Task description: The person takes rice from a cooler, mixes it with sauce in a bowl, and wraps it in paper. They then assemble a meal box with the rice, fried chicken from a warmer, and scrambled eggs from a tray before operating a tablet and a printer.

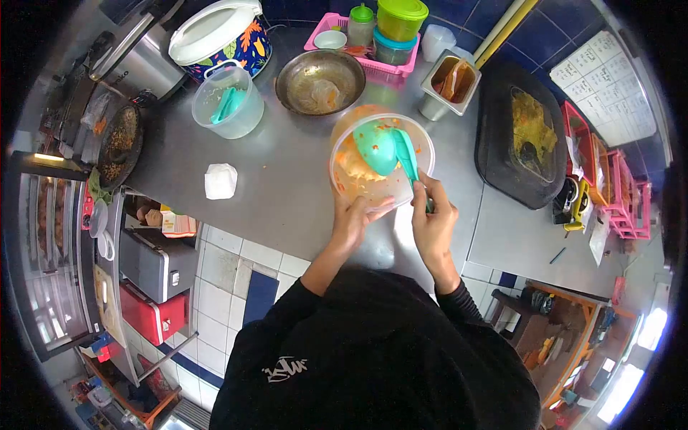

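My left hand point(351, 218) is wrapped round the lower side of a clear round plastic tub point(433, 147), which is tipped so its mouth faces me. Orange-yellow food point(351, 161) clings to its inside wall, with small orange bits around it. A teal ladle point(374, 147) with a round, food-specked bowl lies in the tub's mouth. Beside that bowl is a second teal utensil head point(405, 152), long and narrow. My right hand point(435, 218) is closed on a teal handle at the tub's near right rim; the fingers partly hide it.
Behind the tub stands a worn metal pan point(287, 80). Left of it are a clear tub point(251, 118) with teal utensils and a white folded cloth point(221, 181). A steel container point(433, 107) and large black tray point(494, 136) stand right. A pink basket point(398, 69) sits at the back.
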Motion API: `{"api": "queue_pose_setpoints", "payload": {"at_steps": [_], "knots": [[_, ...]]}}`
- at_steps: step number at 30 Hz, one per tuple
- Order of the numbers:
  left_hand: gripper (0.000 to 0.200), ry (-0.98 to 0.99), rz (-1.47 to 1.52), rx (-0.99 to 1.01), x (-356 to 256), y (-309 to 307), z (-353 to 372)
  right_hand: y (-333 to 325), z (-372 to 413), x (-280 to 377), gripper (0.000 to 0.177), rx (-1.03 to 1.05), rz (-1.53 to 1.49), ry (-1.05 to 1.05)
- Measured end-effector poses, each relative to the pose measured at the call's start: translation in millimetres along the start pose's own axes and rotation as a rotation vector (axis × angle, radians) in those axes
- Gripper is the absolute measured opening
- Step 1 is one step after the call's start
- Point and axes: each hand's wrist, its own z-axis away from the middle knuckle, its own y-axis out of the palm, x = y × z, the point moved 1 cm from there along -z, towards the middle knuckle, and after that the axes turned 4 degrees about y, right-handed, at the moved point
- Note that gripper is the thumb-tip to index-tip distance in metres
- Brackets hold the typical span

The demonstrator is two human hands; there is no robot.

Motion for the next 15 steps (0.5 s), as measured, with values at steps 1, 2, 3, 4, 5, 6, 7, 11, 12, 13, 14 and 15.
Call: {"api": "queue_pose_setpoints", "payload": {"at_steps": [1, 2, 3, 4, 5, 6, 7, 11, 12, 13, 14, 15], "knots": [[0.061, -0.006, -0.013, -0.011, -0.7, -2.3, -1.2, -8.9, -1.8, 11.7, 0.019, 0.022, 0.014, 0.006], [0.06, -0.01, -0.028, -0.022, -1.1, -4.3, -2.0, -16.4, -4.1, 23.1, 0.02, 0.044, 0.027, 0.01], [0.061, -0.008, -0.013, -0.02, -0.6, -5.9, -1.9, -20.0, -5.3, 27.8, 0.02, 0.067, 0.04, 0.015], [0.062, -0.005, 0.001, -0.019, 0.1, -7.6, -1.7, -18.4, -7.6, 24.8, 0.017, 0.07, 0.054, -0.126], [0.062, -0.005, 0.014, -0.015, 0.7, -8.3, -1.5, -10.6, -9.1, 20.1, 0.016, 0.139, 0.149, -0.113], [0.069, 0.01, -0.039, -0.026, 1.2, -8.2, -0.4, -0.4, -9.1, 14.4, 0.015, 0.206, 0.246, -0.095], [0.077, 0.027, -0.09, -0.037, 1.7, -7.4, 0.4, 7.2, -10.6, 8.0, 0.014, 0.275, 0.343, -0.079], [0.087, -0.004, -0.105, -0.033, -14.6, -0.3, 1.4, -7.5, -34.5, 12.9, 0.012, 0.223, 0.22, -0.113], [0.087, 0.007, -0.094, -0.033, -15.3, -2.4, -0.1, -17.2, -33.6, 30.0, 0.011, 0.191, 0.179, -0.023], [0.087, 0.016, -0.079, -0.032, -14.1, -4.5, -2.2, -17.6, -30.2, 30.1, 0.011, 0.216, 0.172, -0.043], [0.087, 0.021, -0.066, -0.028, -13.1, -5.2, -3.2, -19.1, -27.0, 28.7, 0.011, 0.237, 0.166, -0.059], [0.087, 0.02, -0.09, -0.013, -13.6, -5.3, -3.0, -20.0, -24.6, 26.4, 0.011, 0.252, 0.161, -0.071]]}}
